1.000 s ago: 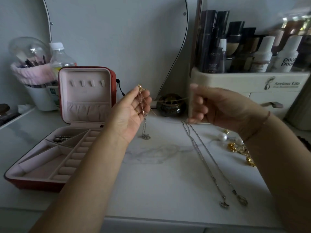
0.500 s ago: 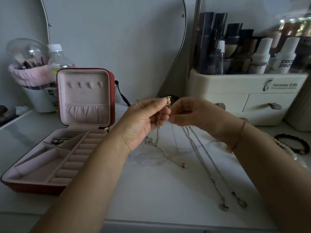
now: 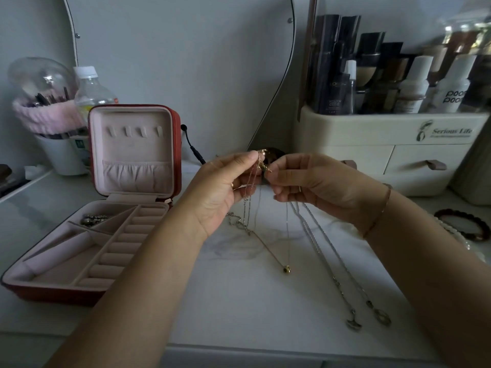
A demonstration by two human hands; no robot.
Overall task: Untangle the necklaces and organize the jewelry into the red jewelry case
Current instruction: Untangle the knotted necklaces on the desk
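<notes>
Far left, a white cup of makeup brushes (image 3: 59, 152) stands under a clear dome, its contents too dim to sort out, with a water bottle (image 3: 91, 94) just behind the case. The red jewelry case (image 3: 53, 294) sits open on the left of the table (image 3: 239, 301), lid upright. A small dark clump of jewelry (image 3: 94, 219) lies in its far left compartment; I cannot tell what pieces they are. A forearm covers the near right corner of the case.

In the middle, above the table, the left hand (image 3: 225, 189) pinches the gold chains (image 3: 249, 187) between thumb and fingertips near their top. The strands run down across its palm and hang to the table, where a loose knot lies near the wrist. One fine strand ends at a small gold pendant (image 3: 286, 269) resting on the marble. Just beside it, the right hand (image 3: 313, 181) pinches a tiny gold end of the same tangle between thumb and forefinger, its other fingers curled. The bit between the two hands is too small to make out, and the hands hide most of a dark round object behind them.

To the right, two silver necklaces (image 3: 326, 256) lie stretched toward the near edge, their tops hidden under the right hand. Far right stands a cream drawer organizer (image 3: 385, 155) holding bottles, and a dark beaded bracelet (image 3: 478, 232) is cut off by the frame.
</notes>
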